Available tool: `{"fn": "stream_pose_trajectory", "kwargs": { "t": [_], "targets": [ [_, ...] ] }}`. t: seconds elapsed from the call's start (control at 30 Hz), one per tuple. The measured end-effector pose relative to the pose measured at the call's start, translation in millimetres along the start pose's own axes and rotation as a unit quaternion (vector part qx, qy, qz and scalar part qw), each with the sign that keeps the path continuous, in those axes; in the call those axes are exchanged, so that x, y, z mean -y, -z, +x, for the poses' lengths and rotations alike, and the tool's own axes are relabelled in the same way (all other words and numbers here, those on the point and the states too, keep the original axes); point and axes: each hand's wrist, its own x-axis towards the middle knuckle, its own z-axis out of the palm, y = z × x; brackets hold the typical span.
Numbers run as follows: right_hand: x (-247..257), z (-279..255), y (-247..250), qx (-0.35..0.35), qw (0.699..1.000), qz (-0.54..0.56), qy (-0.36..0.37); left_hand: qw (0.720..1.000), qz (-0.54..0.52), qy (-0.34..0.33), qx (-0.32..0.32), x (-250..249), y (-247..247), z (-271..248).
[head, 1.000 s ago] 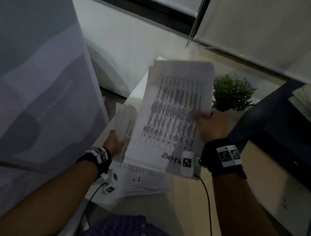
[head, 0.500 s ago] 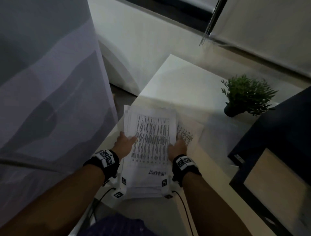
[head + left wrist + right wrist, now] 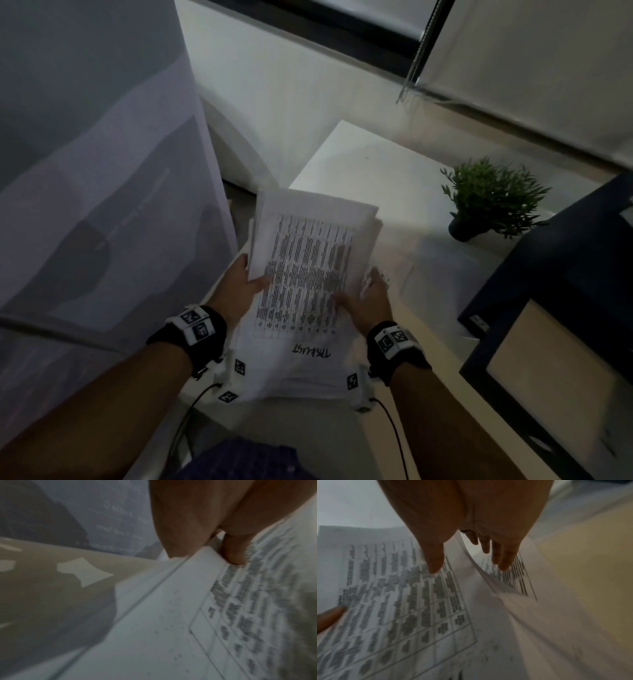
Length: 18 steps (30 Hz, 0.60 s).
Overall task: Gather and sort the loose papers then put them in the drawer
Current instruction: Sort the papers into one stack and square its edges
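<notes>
While the left hand (image 3: 239,291) and right hand (image 3: 368,298) each pinch a side of the paper stack (image 3: 308,284) — thumbs on top, above the white desk (image 3: 376,178) — its uneven edges suggest sheets could slide out, and one sheet (image 3: 397,274) lies loose beside it.

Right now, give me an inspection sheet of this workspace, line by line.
Surface: white tabletop, dimly lit; a pale wood top adjoins it on the right.
Job's things: stack of white printed table sheets, lifted at its far end; one more printed sheet lies under the right hand. No drawer identifiable.
Clutter: small green potted plant; dark blue boxy unit.
Grippers: left hand pinches the stack's left edge, right hand grips its right edge.
Cables: thin black wrist cables trailing from both wrist cameras.
Surroundings: grey printed banner on the left, window blind behind.
</notes>
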Motion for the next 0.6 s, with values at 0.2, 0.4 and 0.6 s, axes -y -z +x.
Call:
{"fn": "stream_pose_trajectory", "kwargs": {
  "t": [0.2, 0.4, 0.6],
  "targets": [
    [79.6, -29.7, 51.4, 0.004, 0.977, 0.168, 0.129, 0.995, -0.053, -0.062, 0.061, -68.2, 4.1, -17.0],
    [129.5, -58.4, 66.7, -0.086, 0.930, 0.232, 0.273, 0.965, 0.003, -0.254, -0.065, -118.4, -22.2, -27.6],
    [116.2, -65.6, 56.2, -0.096, 0.933, 0.220, 0.269, 0.971, -0.009, -0.229, -0.061, -95.7, -28.0, -28.1]
  ]
}}
